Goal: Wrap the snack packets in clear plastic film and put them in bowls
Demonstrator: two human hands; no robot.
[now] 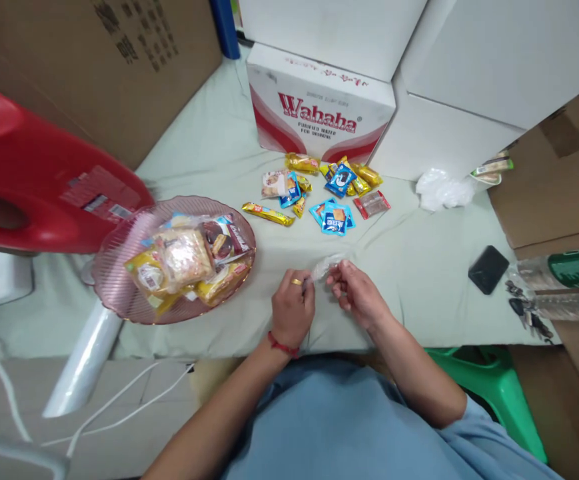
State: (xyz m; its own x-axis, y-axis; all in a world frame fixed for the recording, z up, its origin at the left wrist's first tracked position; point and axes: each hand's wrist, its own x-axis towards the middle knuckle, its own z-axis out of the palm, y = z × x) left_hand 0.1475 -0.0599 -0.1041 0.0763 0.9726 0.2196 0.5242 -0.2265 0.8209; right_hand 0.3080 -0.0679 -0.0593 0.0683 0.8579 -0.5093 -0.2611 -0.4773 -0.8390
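wrapped snacks [184,257] lie heaped in a pink bowl [110,300] toward the left of the tabletop [432,273]. at mid front edge, the left hand [293,303] curls its fingers shut on clear plastic [328,266]; the right hand [358,293] pinches its other end. handling this seems the present step; parting it would call for two firm grips.

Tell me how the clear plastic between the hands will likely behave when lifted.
The clear plastic will probably flop, since it looks thin and crumpled. It is likely light for its size, being see-through and film-like. Its shiny surface suggests it may be somewhat slippery.
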